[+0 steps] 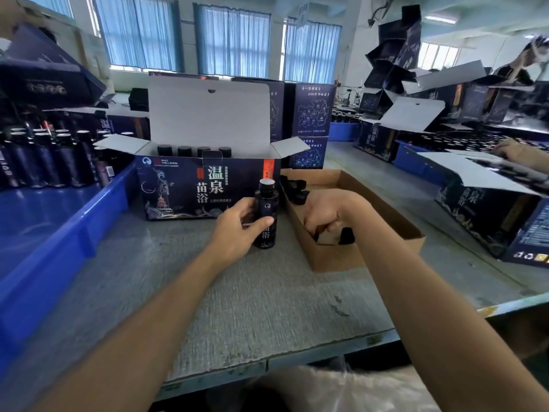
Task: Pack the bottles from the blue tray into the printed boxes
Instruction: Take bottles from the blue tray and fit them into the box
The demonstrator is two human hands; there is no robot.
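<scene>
Dark glossy glass — the left hand [237,230] is gripping a small cylindrical bottle [266,214], uncapped, standing upright on the grey table [267,301] just before the open printed box [208,185]. The right hand [328,217] is curling closed inside the shallow cardboard tray [335,257] among black caps [346,235] — what it's pinching, I cannot tell.

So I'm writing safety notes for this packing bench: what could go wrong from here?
1. The dark printed bottle in the left hand looks uncapped; if tipped, it might spill.
2. The right hand digs in the brown cardboard tray of black caps close beside the bottle, so a bump could knock it.
3. The open printed box has a side flap sticking out, which could snag a bottle going in.
</scene>
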